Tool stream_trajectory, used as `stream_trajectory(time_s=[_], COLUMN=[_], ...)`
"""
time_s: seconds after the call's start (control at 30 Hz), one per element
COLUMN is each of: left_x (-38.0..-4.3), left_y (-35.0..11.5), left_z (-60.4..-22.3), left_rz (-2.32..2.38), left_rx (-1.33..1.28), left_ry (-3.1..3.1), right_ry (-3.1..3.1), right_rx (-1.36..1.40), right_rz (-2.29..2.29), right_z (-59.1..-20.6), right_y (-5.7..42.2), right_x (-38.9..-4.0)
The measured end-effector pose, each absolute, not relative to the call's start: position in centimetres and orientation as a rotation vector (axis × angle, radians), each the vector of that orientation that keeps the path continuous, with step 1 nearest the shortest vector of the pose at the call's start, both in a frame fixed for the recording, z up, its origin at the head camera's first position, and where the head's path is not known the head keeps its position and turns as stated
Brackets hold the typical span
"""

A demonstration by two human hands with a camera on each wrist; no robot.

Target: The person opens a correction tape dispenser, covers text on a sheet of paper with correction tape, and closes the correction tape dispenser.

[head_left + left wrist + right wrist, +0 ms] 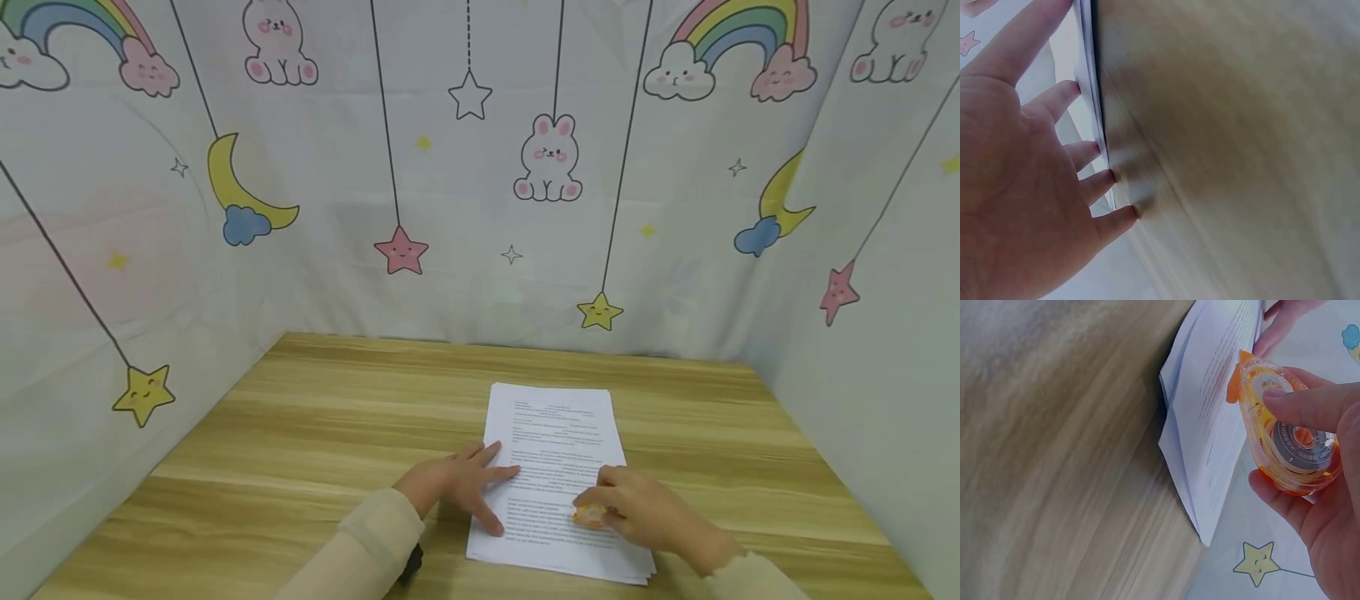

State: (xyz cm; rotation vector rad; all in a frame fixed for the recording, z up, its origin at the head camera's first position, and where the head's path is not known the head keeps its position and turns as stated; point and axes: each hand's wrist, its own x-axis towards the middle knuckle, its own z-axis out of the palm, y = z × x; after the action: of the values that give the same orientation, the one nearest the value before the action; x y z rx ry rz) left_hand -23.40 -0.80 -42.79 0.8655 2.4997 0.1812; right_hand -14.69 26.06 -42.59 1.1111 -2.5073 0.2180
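A stack of printed paper sheets (555, 425) lies on the wooden table, lines of text on the top page. My left hand (474, 485) rests with spread fingers on the stack's left edge; the left wrist view shows the palm (1016, 181) and fingertips along that edge. Between thumb and fingers, my right hand (648, 512) grips a correction tape dispenser (1294, 434) with a clear and orange case. In the head view the correction tape is over the lower right part of the text. Whether its tip touches the paper cannot be told.
The wood-grain table (300, 433) extends on all sides of the paper. A white curtain (480, 192) with cartoon stars, rabbits and rainbows surrounds its back and sides. A small dark object (411, 565) shows beneath the left sleeve. Sheet corners stick out unevenly at the stack's near right.
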Motion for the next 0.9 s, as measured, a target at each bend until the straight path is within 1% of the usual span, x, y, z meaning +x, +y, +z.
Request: stream_trajectory(time_s=[0.47, 0.9], left_x=[-23.5, -23.4], left_y=[-0.7, -0.7], left_z=[-43.0, -42.9], left_rz=[0.185, 0.183], left_rx=[0.854, 0.855], left_ry=[2.492, 2.493], right_ry=[-2.505, -2.572], right_rx=[1.138, 1.107], right_rz=[0.237, 0.187], right_z=[-42.8, -42.9], right_y=[24.0, 22.9], right_x=[-15.1, -15.2])
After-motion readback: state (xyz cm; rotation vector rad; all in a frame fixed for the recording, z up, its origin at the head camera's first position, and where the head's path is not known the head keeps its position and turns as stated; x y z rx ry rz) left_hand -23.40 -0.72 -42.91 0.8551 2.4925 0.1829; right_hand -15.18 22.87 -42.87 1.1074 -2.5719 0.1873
